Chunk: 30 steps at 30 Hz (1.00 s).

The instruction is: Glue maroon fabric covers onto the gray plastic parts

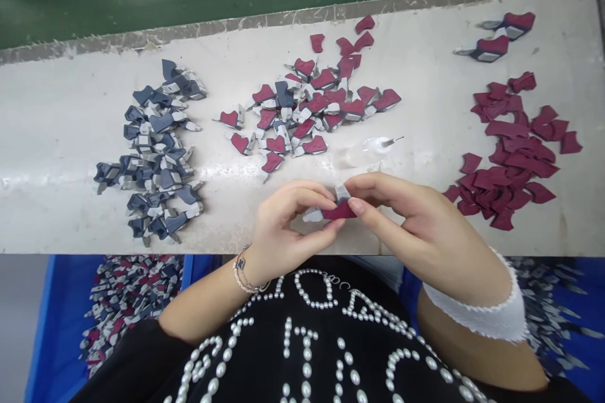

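Observation:
Between my two hands, near the front edge of the table, is a small plastic part (340, 210) with a maroon face and light grey ends. My left hand (297, 217) pinches it from the left with thumb and fingers. From the right, the thumb and fingers of my right hand (411, 211) press on its other end. Just beyond lies a small clear bottle (368, 150) with a thin needle tip. Farther back is a heap of maroon-faced grey parts (314, 101). Loose maroon pieces (515, 151) are piled to the right of my right hand.
Dark blue and grey parts (161, 157) are heaped on the left of the white table (57, 201). Two maroon-faced parts (491, 47) lie at the back right. Below the front edge, a blue bin (61, 327) of finished-looking parts stands left; more parts (543, 308) sit in blue at right.

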Each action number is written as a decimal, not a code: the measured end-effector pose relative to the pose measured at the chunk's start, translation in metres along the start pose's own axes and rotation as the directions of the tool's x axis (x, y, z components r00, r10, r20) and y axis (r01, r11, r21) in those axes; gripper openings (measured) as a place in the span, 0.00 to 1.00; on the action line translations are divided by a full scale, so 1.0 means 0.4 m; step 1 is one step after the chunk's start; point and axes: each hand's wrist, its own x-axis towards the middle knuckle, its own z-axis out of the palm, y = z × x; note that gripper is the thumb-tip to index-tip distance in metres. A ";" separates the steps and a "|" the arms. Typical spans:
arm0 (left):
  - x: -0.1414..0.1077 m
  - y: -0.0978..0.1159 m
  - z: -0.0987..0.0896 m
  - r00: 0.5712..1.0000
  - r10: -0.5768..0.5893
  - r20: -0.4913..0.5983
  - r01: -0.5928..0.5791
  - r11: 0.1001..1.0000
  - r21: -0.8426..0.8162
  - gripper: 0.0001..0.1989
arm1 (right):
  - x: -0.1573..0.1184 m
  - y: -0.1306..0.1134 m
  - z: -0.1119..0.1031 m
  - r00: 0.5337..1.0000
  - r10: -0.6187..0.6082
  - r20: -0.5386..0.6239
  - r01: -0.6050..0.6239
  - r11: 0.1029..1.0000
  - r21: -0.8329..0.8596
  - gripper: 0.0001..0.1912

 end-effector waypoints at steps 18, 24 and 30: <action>0.007 0.009 -0.037 0.934 -0.194 0.301 0.159 0.978 0.138 0.06 | -0.027 0.005 -0.003 0.965 -0.236 0.114 0.260 0.915 -0.308 0.16; 0.003 0.022 -0.038 0.896 -0.317 0.312 0.308 0.948 0.081 0.09 | -0.031 0.004 -0.003 0.928 -0.340 0.155 0.372 0.876 -0.307 0.17; 0.000 0.013 -0.028 0.857 -0.387 0.339 0.432 0.899 -0.067 0.11 | -0.031 0.011 -0.011 0.901 -0.393 0.182 0.431 0.855 -0.290 0.18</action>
